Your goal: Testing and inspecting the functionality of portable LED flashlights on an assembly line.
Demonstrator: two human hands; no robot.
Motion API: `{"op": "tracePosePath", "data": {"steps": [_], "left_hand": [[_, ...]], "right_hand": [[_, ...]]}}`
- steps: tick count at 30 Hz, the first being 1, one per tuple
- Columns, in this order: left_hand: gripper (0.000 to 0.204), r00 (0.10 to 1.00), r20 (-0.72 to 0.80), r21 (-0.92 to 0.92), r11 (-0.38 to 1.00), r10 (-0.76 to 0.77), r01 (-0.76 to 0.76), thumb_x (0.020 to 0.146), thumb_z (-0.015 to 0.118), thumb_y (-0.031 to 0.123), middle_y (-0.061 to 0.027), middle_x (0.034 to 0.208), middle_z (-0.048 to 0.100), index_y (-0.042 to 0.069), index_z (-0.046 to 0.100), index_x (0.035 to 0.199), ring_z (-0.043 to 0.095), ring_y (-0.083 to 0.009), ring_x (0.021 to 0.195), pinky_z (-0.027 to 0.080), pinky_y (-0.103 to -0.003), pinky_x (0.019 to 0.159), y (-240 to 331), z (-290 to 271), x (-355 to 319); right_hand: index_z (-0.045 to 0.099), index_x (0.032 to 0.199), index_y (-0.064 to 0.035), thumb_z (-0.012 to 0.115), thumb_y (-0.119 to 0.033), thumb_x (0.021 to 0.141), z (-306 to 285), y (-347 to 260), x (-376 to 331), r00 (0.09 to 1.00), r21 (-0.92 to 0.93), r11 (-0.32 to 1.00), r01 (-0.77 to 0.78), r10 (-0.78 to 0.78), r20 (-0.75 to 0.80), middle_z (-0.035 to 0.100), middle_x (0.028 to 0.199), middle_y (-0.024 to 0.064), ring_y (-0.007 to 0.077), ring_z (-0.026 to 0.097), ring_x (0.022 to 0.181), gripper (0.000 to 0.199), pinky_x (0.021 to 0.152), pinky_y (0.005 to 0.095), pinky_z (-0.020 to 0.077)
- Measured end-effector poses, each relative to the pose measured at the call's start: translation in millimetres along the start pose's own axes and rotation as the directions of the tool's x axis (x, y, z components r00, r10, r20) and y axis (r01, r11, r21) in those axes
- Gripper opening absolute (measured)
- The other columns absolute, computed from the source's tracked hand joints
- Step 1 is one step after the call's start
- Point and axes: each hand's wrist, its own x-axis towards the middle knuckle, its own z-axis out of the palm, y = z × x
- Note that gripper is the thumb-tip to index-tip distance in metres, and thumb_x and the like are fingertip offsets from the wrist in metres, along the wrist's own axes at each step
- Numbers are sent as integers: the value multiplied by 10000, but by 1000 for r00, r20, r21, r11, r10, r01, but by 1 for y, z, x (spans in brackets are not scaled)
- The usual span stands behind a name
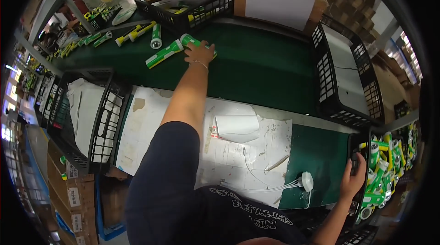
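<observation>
My left hand [200, 53] is stretched far over the green work surface, its fingers curled over a green-and-white flashlight [187, 39]. Most of that flashlight's body is under the hand; a yellow bit shows past the fingers. Just left of it lies a second green, white and yellow flashlight [163, 54]. Farther left, one more flashlight [156, 37] points its lens toward me. On the right, my right hand [355, 174] grips the near rim of a black plastic crate [352, 146], which is heaped with green, white and yellow flashlights [380, 171].
A black crate [103, 121] with white sheets stands at left, another [327, 75] at right. At the back are a crate [201, 9] and a cardboard box [279, 2]. White cables run from a round white hub [306, 181] across the white board [229, 158].
</observation>
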Motion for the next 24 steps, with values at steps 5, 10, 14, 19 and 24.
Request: {"op": "tracePosePath", "data": {"steps": [5,10,14,19,24], "left_hand": [[426,999,-38,-132,991,-20,15,754,674,212,-137,1317,258,264,519,1147,435,-408,1090,404,-482,906,-19,4,8],[894,987,108,-814,581,121,18,654,707,83,-169,1198,400,178,207,1389,503,-316,1019,455,-390,853,-45,-9,-45],[683,921,200,-965,228,335,127,795,660,174,-104,971,532,106,273,1354,562,-242,832,488,-374,749,-54,-30,-155],[488,497,700,-503,-140,513,853,917,410,480,-104,906,563,113,466,1234,567,-234,864,513,-434,738,-61,-56,-263],[489,288,587,-327,-104,757,939,929,396,448,-135,1147,562,113,422,1284,576,-273,1027,513,-446,813,-72,-49,-300]], "right_hand": [[517,1154,24,532,-72,894,6,-3,-2,981,280,941,-189,192,15,573,1091,95,174,551,986,277,835,271,436],[532,1143,16,524,-51,886,21,-33,-11,997,428,902,-64,81,-20,581,1074,48,26,429,612,266,522,165,326],[575,1093,-17,553,-30,830,42,-70,-21,990,586,798,-141,97,106,596,1027,0,-11,311,524,264,464,160,245],[603,1035,-34,642,-50,739,63,-135,-42,927,683,697,-218,-70,368,603,1004,45,33,360,529,299,469,178,290],[604,1011,-55,665,-141,754,58,-166,-63,849,665,742,-84,-295,438,622,973,114,232,627,791,278,650,276,492]]}}
